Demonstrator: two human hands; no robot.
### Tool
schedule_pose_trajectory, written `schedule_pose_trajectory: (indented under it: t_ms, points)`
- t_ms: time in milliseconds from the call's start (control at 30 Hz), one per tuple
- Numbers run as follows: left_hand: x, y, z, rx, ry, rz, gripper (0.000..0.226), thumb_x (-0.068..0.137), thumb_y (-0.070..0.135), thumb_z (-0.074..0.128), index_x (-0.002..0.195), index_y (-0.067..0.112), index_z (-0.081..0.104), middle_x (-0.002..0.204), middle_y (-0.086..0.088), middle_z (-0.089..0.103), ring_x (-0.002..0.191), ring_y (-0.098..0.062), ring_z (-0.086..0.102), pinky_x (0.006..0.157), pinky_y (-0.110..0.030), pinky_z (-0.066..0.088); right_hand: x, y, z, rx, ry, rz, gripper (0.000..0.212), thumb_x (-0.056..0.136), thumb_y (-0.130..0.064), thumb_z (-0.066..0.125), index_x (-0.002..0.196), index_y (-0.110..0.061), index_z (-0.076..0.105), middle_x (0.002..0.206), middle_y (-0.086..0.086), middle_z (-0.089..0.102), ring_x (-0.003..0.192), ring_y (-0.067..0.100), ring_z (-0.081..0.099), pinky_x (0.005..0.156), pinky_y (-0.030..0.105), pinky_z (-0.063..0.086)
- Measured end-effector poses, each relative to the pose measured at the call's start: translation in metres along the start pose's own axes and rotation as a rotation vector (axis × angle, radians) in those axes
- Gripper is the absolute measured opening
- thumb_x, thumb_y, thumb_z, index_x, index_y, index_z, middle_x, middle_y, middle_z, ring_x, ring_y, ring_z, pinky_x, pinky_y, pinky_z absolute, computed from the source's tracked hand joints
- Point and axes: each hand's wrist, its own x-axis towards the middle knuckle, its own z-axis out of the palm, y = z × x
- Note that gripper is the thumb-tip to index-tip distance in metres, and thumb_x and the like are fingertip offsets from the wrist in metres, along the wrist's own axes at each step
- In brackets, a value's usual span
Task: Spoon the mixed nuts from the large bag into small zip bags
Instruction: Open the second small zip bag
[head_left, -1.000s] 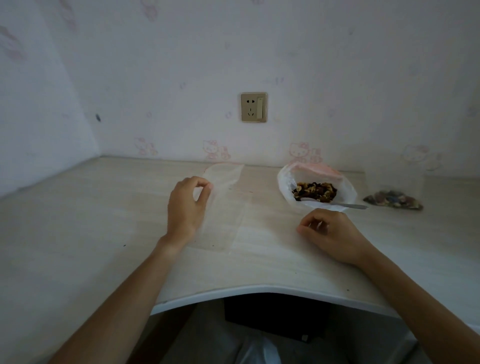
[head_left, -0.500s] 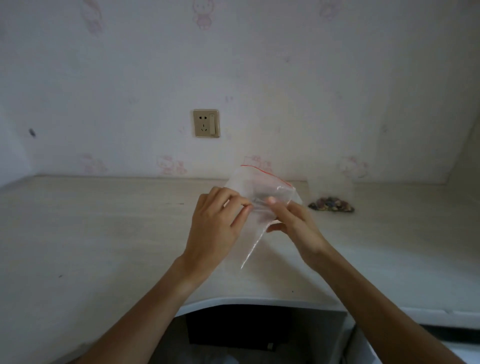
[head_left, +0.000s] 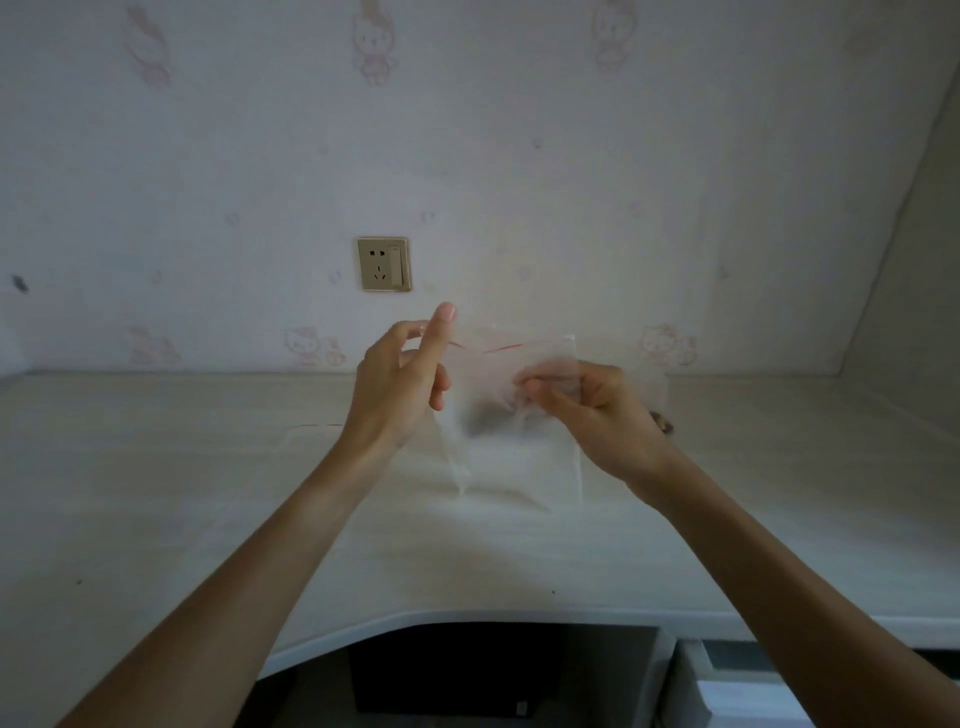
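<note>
The left hand (head_left: 402, 382) and right hand (head_left: 587, 410) each pinch a small clear zip bag with a red seal line (head_left: 511, 410), held above the pale tabletop (head_left: 156, 493) mid-back; its mouth seems shut, so peel evenly.

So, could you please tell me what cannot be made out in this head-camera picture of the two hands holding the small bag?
- Small clear zip bag with red seal line: motion blur and transparency hide whether its mouth is open.
- Right hand: fingertips veiled behind the plastic.
- Left hand: its pinch point on the bag is blurred.
- Dark bits by the right wrist: mostly hidden by that hand.
- Large bag and spoon: not visible anywhere.
</note>
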Motion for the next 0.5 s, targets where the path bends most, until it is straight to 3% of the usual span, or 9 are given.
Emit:
schedule_pose_trajectory:
  t_ms: [133,233,367,433,500]
  points:
    - [-0.004,0.006,0.002,0.018,-0.011,0.027,0.045,0.092,0.053,0.071,0.093,0.009,0.074,0.067,0.001,0.068,0.057,-0.012,0.062,0.059,-0.028,0.047,-0.003,-0.005,0.002,-0.102,-0.017,0.004,0.016,0.101,-0.012,0.062,0.100,-0.014,0.078,0.099,-0.006,0.078,0.096,0.010,0.072,0.087,0.022,0.054]
    - [-0.007,0.004,0.002,-0.018,-0.030,0.015,0.017,0.091,0.031,0.078,0.096,0.015,0.076,0.073,-0.001,0.073,0.060,-0.011,0.067,0.057,-0.029,0.051,-0.004,-0.009,0.004,-0.209,0.001,0.067,0.010,0.097,-0.019,0.069,0.104,-0.020,0.075,0.098,-0.007,0.074,0.092,0.010,0.068,0.078,0.024,0.051]
    - [-0.013,0.000,0.006,-0.018,0.015,0.026,0.007,0.092,0.020,0.078,0.092,0.014,0.076,0.073,-0.003,0.076,0.060,-0.013,0.070,0.057,-0.031,0.053,-0.009,-0.013,0.007,-0.254,-0.097,0.239,0.067,0.067,-0.058,0.088,0.123,-0.031,0.062,0.116,-0.018,0.067,0.104,-0.003,0.063,0.086,0.023,0.051]
    - [-0.015,-0.003,0.007,-0.009,0.026,0.046,0.005,0.094,0.020,0.075,0.092,0.015,0.075,0.073,-0.002,0.076,0.059,-0.013,0.071,0.055,-0.030,0.054,-0.012,-0.015,0.013,-0.207,-0.064,0.266,0.071,0.065,-0.075,0.077,0.121,-0.034,0.061,0.116,-0.021,0.065,0.102,-0.008,0.061,0.082,0.020,0.048]
    - [-0.017,-0.005,0.007,-0.006,0.034,0.066,0.007,0.097,0.019,0.071,0.092,0.020,0.075,0.073,0.002,0.076,0.061,-0.012,0.072,0.053,-0.026,0.055,-0.012,-0.015,0.018,-0.163,0.017,0.284,0.056,0.080,-0.075,0.066,0.117,-0.033,0.064,0.113,-0.021,0.066,0.101,-0.007,0.062,0.077,0.021,0.046]
